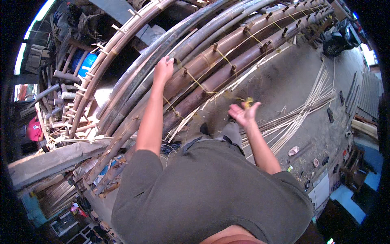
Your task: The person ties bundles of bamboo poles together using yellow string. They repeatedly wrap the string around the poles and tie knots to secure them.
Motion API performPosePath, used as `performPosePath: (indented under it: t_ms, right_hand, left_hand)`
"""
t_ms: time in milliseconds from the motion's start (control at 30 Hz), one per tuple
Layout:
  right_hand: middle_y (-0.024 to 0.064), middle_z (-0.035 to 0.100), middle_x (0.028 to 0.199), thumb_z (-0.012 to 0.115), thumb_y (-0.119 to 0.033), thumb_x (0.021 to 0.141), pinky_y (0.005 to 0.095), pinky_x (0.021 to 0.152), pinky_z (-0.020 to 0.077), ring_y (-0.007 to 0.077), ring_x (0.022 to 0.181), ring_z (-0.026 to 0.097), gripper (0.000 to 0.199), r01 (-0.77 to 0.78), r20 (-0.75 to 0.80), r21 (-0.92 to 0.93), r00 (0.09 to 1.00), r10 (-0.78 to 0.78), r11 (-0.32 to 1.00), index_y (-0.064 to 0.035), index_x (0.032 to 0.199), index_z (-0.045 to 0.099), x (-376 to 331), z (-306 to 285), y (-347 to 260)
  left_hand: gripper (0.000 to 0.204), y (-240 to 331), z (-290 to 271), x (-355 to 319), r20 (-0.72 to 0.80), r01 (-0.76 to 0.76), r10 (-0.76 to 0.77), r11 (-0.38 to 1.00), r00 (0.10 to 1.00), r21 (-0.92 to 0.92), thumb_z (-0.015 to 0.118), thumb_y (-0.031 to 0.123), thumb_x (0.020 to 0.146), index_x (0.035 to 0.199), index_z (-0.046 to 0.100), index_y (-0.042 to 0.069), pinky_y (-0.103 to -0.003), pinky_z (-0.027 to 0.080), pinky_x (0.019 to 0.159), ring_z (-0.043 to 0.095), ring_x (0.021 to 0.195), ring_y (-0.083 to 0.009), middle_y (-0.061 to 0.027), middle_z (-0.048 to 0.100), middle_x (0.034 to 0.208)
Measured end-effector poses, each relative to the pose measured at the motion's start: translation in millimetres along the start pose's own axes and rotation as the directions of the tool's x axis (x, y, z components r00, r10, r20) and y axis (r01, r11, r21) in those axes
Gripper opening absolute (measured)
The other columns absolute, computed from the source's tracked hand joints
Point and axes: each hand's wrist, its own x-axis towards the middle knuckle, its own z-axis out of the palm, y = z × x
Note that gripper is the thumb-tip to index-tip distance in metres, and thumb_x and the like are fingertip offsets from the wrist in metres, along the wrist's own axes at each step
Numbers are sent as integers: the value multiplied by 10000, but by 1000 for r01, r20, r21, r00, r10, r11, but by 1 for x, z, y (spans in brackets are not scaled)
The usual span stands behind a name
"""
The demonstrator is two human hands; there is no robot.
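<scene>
My left hand [163, 70] rests at the long brown bamboo poles [203, 61], its fingers curled together. A thin yellow cord runs close by its fingertips, but what the fingers hold is too small to make out. Low on the right, my right hand [245, 115] is turned palm up with its fingers spread. Just beyond those fingers is a small bundle of yellow cord [249, 100]; whether it touches them I cannot tell. Lengths of the same cord cross between the nearer poles, around short dark pegs [233, 68] that stand up from them.
Grey curved poles [191, 42] lie behind the brown ones. A pale curved bamboo frame with pegs [92, 75] stands at the left, near a blue container [87, 64]. Split bamboo strips [302, 112] are spread over the floor at right, with loose footwear [293, 151] nearby. A motorcycle [341, 38] stands far right.
</scene>
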Motion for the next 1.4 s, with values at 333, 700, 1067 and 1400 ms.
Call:
performPosePath:
  t_ms: [333, 700, 1067, 1400]
  right_hand:
    - [22, 575, 784, 438, -259, 964, 301, 683, 463, 134, 782, 557, 249, 388, 310, -67, 883, -351, 919, -84, 894, 602, -79, 155, 175]
    - [217, 671, 860, 400, -589, 936, 409, 762, 502, 327, 842, 657, 603, 581, 831, -153, 513, 214, -800, -77, 923, 717, -36, 318, 179]
    - [260, 633, 839, 487, -398, 963, 454, 722, 489, 402, 779, 615, 444, 802, 622, -464, 597, 506, -376, 11, 886, 644, -104, 119, 149]
    - [163, 603, 647, 533, -412, 938, 435, 607, 451, 304, 651, 608, 481, 894, 860, -449, 432, 273, -2, 25, 747, 594, -69, 104, 184]
  left_hand:
    - [273, 7, -68, -190, 303, 32, -50, 997, 952, 66, 527, 196, 905, 1106, 567, 16, -467, 470, 862, 616, 973, -418, -250, 641, 1011]
    - [253, -15, -53, -193, 13, -35, 37, 991, 999, -132, 483, 233, 959, 986, 626, 25, -491, 480, 713, 614, 836, -445, -234, 644, 874]
    - [248, 2, -49, -192, 123, -16, 46, 973, 991, -232, 532, 176, 942, 1032, 658, -18, -368, 508, 792, 673, 864, -317, -225, 675, 947]
    - [310, -152, -26, 2, 164, -29, 8, 992, 987, 123, 485, 228, 919, 929, 671, -20, -442, 483, 720, 611, 736, -397, -223, 666, 817]
